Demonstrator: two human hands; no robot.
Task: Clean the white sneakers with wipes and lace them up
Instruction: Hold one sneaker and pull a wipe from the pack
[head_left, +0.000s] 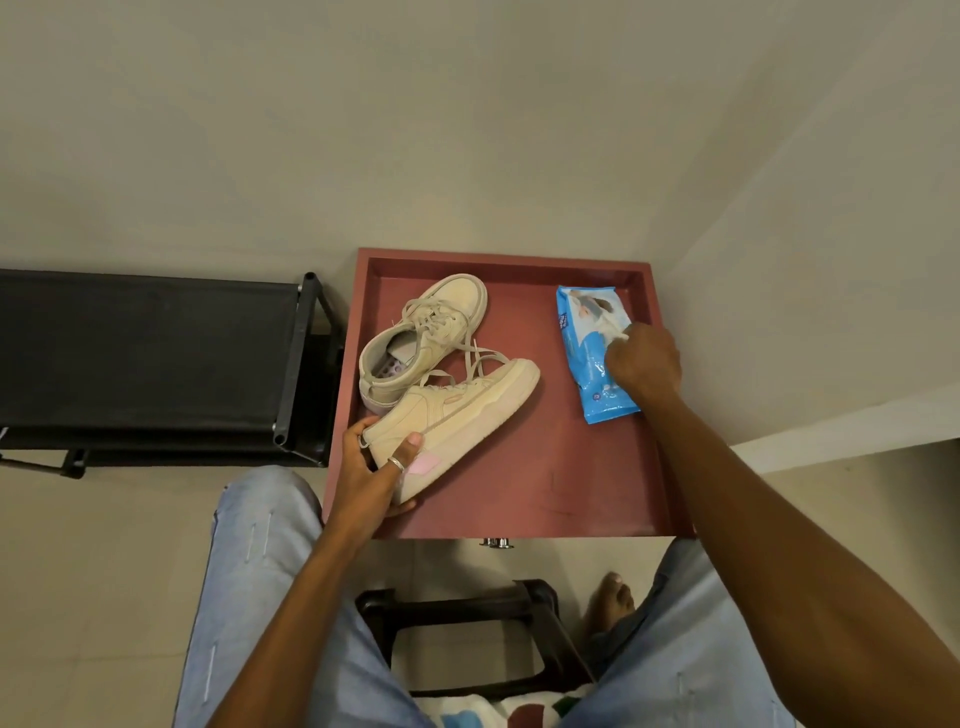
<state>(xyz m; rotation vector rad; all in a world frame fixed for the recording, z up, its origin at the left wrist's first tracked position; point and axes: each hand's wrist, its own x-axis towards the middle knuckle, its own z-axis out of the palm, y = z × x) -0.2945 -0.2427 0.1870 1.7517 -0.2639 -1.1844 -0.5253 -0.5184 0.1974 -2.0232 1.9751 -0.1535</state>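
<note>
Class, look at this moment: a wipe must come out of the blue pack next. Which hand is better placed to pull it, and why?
The right hand. It already rests on the blue wipes pack, fingers pinching at its opening. The left hand is occupied gripping the heel of the near sneaker.

Blue wipes pack on red tray: small white brand lettering near top left corner, too blurred to read with confidence. Smaller print and round marks along lower edge, illegible. Pink patch on side of nearer sneaker: no lettering made out. Nothing else readable.
</note>
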